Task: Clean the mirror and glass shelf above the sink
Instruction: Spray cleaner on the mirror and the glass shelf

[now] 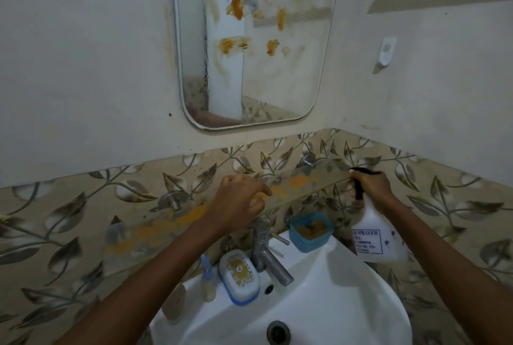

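Mirror (255, 39) above the sink (319, 303) carries orange smears; shelf (291, 186) beneath it likewise. We note right hand (369, 183) clenched on a sprayer (380, 236), left hand (238, 200) loosely curled, empty, over the shelf.

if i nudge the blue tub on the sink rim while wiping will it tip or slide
The blue tub looks squat and wide, so it probably slides rather than tips. It sits on the glossy sink rim, likely slippery. It is open, with brownish contents that could spill.
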A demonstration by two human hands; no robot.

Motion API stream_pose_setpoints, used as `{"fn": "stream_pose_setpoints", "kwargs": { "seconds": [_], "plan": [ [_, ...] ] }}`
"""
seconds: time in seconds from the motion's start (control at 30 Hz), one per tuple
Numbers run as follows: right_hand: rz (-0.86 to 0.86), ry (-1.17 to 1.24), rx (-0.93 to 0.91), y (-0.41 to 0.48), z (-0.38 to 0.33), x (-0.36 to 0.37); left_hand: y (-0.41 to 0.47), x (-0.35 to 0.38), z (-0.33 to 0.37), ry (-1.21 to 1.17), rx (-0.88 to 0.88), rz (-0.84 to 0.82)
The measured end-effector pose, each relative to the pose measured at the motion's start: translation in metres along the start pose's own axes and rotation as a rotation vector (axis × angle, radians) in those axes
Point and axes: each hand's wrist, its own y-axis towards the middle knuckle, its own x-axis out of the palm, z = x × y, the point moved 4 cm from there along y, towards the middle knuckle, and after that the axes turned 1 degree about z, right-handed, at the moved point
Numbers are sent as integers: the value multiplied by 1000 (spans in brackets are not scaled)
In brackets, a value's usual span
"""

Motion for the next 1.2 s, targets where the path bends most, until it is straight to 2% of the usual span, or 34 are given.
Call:
{"fn": "stream_pose_setpoints", "kwargs": {
  "seconds": [0.1, 0.23, 0.33, 0.4, 0.5, 0.6, 0.67, 0.73, 0.8, 0.93, 1.07, 1.2],
  "plan": [
    [-51, 43, 7, -17, 1, 3, -5, 1, 11, -42, 29, -4],
    [-274, 71, -34, -61, -1, 21, -17, 5, 37, -227, 87, 0],
    [-363, 94, -83, -93, -2, 31, -28, 24, 51, -372, 77, -61],
    [-386, 101, -99, -110, 1, 36, -32, 48, 53, -455, -20, -140],
    [-331, 38, -154, -131, 13, 45, -36, 95, 55, -575, -223, -376],
    [-258, 4, -179, -146, 26, 52, -46, 136, 70, -626, -279, -537],
    [-205, 37, -152, -156, 35, 54, -52, 154, 79, -630, -294, -467],
    [-161, 60, -102, -163, 44, 55, -56, 161, 80, -655, -355, -327],
    [-184, 27, -68, -167, 52, 55, -58, 163, 77, -687, -395, -251],
    [-364, -57, -33, -173, 58, 41, -58, 169, 77, -679, -395, -249],
    [-291, -136, -57, -165, 61, 8, -56, 179, 77, -581, -420, -223],
    [-251, -380, -130, -147, 59, 14, -57, 189, 79, -541, -448, -227]
  ]
}}
